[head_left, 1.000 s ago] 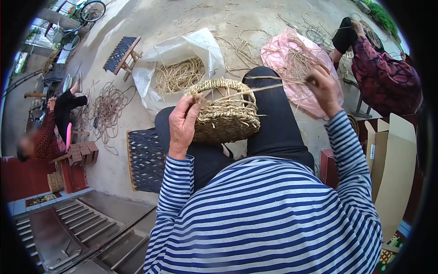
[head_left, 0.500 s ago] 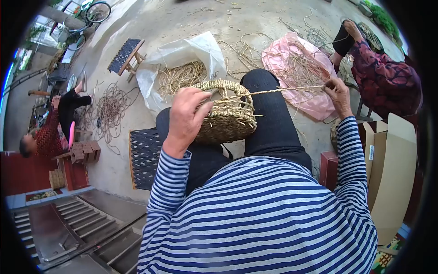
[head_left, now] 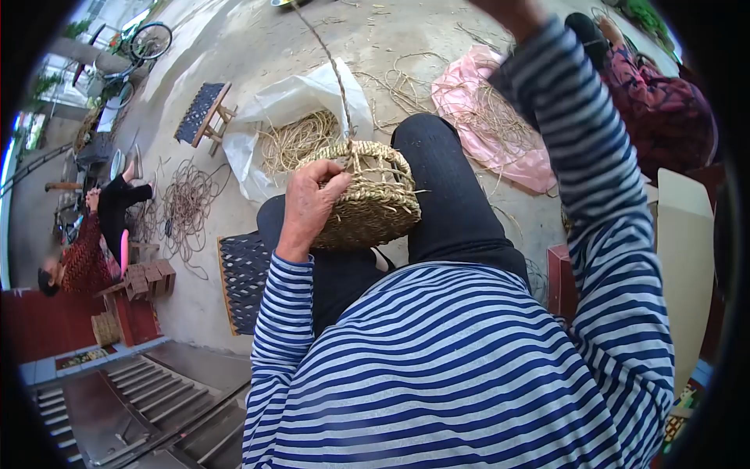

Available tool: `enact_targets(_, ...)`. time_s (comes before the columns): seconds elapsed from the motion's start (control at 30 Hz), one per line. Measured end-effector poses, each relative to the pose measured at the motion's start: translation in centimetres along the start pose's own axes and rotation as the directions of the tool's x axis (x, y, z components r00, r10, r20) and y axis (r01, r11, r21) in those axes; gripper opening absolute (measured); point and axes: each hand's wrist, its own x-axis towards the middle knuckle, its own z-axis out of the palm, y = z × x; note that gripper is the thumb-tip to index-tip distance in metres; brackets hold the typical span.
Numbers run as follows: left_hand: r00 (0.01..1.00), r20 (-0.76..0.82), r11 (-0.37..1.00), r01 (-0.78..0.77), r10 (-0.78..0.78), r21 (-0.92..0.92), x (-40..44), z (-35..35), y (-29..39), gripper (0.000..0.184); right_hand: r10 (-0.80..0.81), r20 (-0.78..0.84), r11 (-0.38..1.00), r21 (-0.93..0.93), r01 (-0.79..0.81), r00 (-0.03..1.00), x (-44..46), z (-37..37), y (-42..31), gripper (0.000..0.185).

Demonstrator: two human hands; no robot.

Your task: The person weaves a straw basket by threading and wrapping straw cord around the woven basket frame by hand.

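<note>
Basket [head_left: 369,222] at lap, between dark-trousered knees [head_left: 451,191], just right of left hand [head_left: 306,205]. Left hand closed on basket's left edge, thumb and bent fingers gripping. Right hand [head_left: 512,11] raised, well apart from basket, fingers cut off at top of view; cannot tell whether they hold anything. Basket straw-coloured, rounded; dense brown weave nearest body, open strands under thick braided rim, ends poking out. Twisted cord [head_left: 337,76] runs upward from rim.

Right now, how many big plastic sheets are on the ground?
2: a white sheet beyond the basket, and a pink sheet farther right, partly behind the striped right sleeve. Others may be hidden.
</note>
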Motion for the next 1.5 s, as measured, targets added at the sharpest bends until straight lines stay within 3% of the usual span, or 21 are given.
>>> enact_targets(0.03, 0.999, -0.031, 1.000, 0.014, -0.014, -0.001, -0.4, 0.2, 0.1, 0.019, 0.092, 0.048, 0.996, -0.010, -0.091, 0.995, -2.6, 0.5, 0.0, 0.062)
enact_targets(0.1, 0.996, -0.087, 1.000, 0.003, -0.002, 0.012, -0.6, 0.6, 0.2, 0.020, 0.481, 0.249, 0.862, 0.044, -0.506, 0.841, -11.2, 3.7, 0.4, 0.019)
enact_targets(0.17, 0.994, -0.109, 0.998, -0.008, 0.015, 0.066, -0.6, 0.7, 1.0, 0.020, 0.454, 0.513, 0.795, 0.135, -0.591, 0.728, -15.5, 5.7, -5.2, 0.025)
enact_targets(0.23, 0.994, -0.113, 0.995, 0.004, 0.007, 0.101, -0.5, 1.0, 1.3, 0.020, 0.477, 0.530, 0.755, 0.161, -0.636, 0.701, -17.8, 8.0, -8.6, 0.023)
enact_targets(0.27, 0.991, -0.130, 0.997, -0.010, 0.019, 0.072, -0.4, 1.2, 1.3, 0.020, 0.583, 0.549, 0.581, 0.233, -0.780, 0.598, -18.5, 9.0, -9.7, 0.019)
enact_targets(0.4, 0.993, -0.117, 1.000, -0.013, 0.013, 0.001, -0.3, 1.1, 0.9, 0.021, 0.617, 0.482, 0.565, 0.281, -0.776, 0.623, -19.2, 10.7, -9.6, 0.015)
enact_targets(0.47, 0.990, -0.138, 0.999, -0.037, 0.033, -0.026, -0.4, 0.9, 0.6, 0.021, 0.407, 0.416, 0.835, 0.190, -0.516, 0.813, -18.4, 10.3, -8.9, 0.015)
enact_targets(0.6, 0.983, -0.181, 0.995, -0.039, 0.022, -0.089, -0.6, -0.3, 0.7, 0.020, 0.144, 0.420, 0.989, -0.098, -0.113, 0.896, -15.9, 9.9, -7.1, 0.021)
enact_targets(0.67, 0.970, -0.239, 0.994, -0.057, 0.033, -0.092, -0.6, -1.3, 0.8, 0.020, 0.226, 0.411, 0.956, -0.269, -0.119, 0.883, -16.1, 10.2, -4.9, 0.017)
enact_targets(0.77, 0.951, -0.309, 0.990, -0.068, 0.027, -0.123, -0.8, -2.5, 0.9, 0.020, 0.368, 0.333, 0.903, -0.352, -0.248, 0.868, -17.1, 8.6, -0.6, 0.012)
enact_targets(0.9, 0.966, -0.258, 0.990, -0.068, 0.035, -0.123, -1.4, -3.7, 0.6, 0.019, 0.623, 0.076, 0.747, -0.352, -0.564, 0.778, -21.0, 4.1, 7.1, 0.020)
enact_targets(1.0, 0.978, -0.204, 0.991, -0.064, 0.038, -0.120, -1.6, -3.5, 0.5, 0.021, 0.725, -0.163, 0.580, -0.380, -0.721, 0.669, -21.1, 1.4, 7.4, 0.016)
enact_targets(1.07, 0.989, -0.138, 0.985, -0.073, 0.051, -0.155, -1.4, -2.7, 0.6, 0.026, 0.675, -0.242, 0.664, -0.214, -0.717, 0.697, -20.7, 1.6, 7.0, 0.015)
enact_targets(1.1, 0.990, -0.137, 0.972, -0.053, 0.022, -0.227, -1.2, -2.1, 0.4, 0.028, 0.625, -0.207, 0.750, -0.109, -0.653, 0.753, -19.2, 2.5, 6.1, 0.015)
enact_targets(1.13, 0.991, -0.137, 0.965, -0.034, -0.002, -0.261, -1.0, -1.4, -0.3, 0.027, 0.494, -0.145, 0.848, -0.134, -0.512, 0.857, -18.2, 3.3, 4.6, 0.014)
enact_targets(1.17, 0.990, -0.136, 0.956, -0.016, -0.025, -0.292, -0.9, -0.9, -1.0, 0.026, 0.466, -0.094, 0.883, -0.009, -0.469, 0.880, -15.5, 4.8, 1.3, 0.016)
enact_targets(1.23, 0.986, -0.144, 0.941, 0.026, -0.079, -0.337, -1.0, -0.6, -1.1, 0.019, 0.426, 0.109, 0.872, 0.216, -0.440, 0.898, -12.3, 7.6, -4.4, 0.022)
enact_targets(1.3, 0.978, -0.160, 0.875, 0.038, -0.131, -0.483, -1.3, -0.7, -0.8, 0.014, 0.371, 0.388, 0.676, 0.511, -0.531, 0.844, -12.8, 11.1, -6.5, 0.025)
enact_targets(1.33, 0.985, -0.140, 0.867, 0.016, -0.098, -0.498, -1.3, -0.5, -1.8, 0.013, 0.150, 0.452, 0.886, 0.333, -0.322, 0.879, -12.2, 11.5, -7.8, 0.028)
enact_targets(1.4, 0.982, -0.170, 0.870, -0.009, -0.086, -0.493, -1.6, -0.3, -2.2, 0.014, -0.087, 0.587, 0.943, 0.310, -0.124, 0.805, -12.4, 13.5, -7.6, 0.030)
enact_targets(1.5, 0.972, -0.202, 0.845, -0.009, -0.117, -0.534, -1.9, -0.1, -2.6, 0.014, -0.214, 0.642, 0.976, 0.165, 0.141, 0.736, -11.2, 13.9, -7.7, 0.027)
